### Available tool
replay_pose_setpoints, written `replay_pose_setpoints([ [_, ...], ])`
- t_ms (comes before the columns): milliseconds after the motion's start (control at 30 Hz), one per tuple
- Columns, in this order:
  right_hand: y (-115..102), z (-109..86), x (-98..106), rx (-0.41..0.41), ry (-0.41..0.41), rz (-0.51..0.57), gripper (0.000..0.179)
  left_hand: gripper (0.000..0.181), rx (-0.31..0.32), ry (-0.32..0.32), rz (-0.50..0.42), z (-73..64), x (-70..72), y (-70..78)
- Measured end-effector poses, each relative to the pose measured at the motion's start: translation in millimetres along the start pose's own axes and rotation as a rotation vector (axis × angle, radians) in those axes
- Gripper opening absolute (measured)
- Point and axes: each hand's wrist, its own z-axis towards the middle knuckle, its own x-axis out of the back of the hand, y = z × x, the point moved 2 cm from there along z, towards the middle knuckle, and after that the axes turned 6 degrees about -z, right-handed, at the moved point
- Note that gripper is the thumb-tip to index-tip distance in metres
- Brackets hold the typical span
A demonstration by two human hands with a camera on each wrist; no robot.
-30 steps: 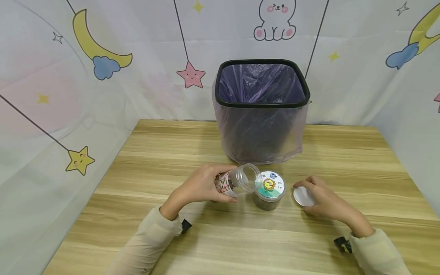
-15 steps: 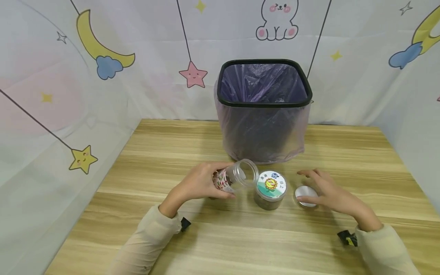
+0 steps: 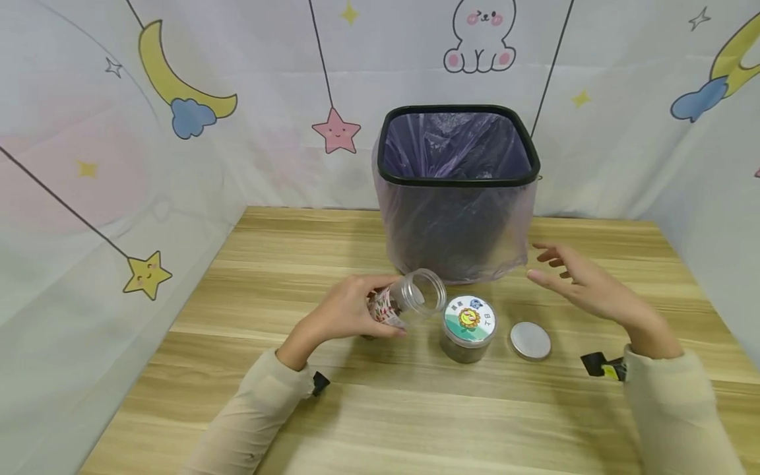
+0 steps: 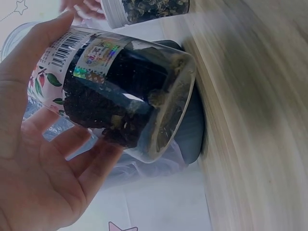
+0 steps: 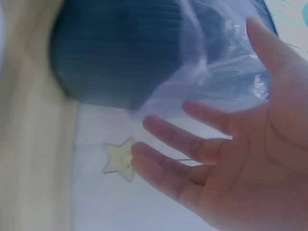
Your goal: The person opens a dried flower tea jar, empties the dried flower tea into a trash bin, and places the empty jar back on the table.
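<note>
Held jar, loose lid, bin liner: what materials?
Held jar: clear, glossy plastic or glass; see-through, with highlights.
Loose lid: silvery, satin; perhaps metal, from its grey sheen.
Bin liner: thin plastic film, likely; translucent purple, wrinkled, shiny.

The open, floral-labelled clear jar (image 3: 404, 301) is tilted, dark contents (image 4: 106, 103) inside.

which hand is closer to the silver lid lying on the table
Right. The right hand hangs just beyond the silver lid, apart from it; the left hand is farther off to the lid's left, gripping the open jar, with the sunflower-topped jar in between.
</note>
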Motion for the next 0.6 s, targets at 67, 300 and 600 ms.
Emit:
replay_pose_setpoints([
  [67, -6, 5.1, 8, 0.0, 0.032, 0.021, 0.063, 0.073, -0.006, 0.004, -0.004, 0.6, 0.7, -0.1],
  [300, -26, 23.3, 28, -0.001, 0.216, 0.162, 0.07, 0.073, 0.0, 0.021, -0.025, -1.1, 0.9, -2.5],
  [600, -49, 46.9, 43, 0.04, 0.383, 0.221, 0.078, 0.074, 0.038, 0.05, -0.035, -7.3, 4.2, -4.3],
])
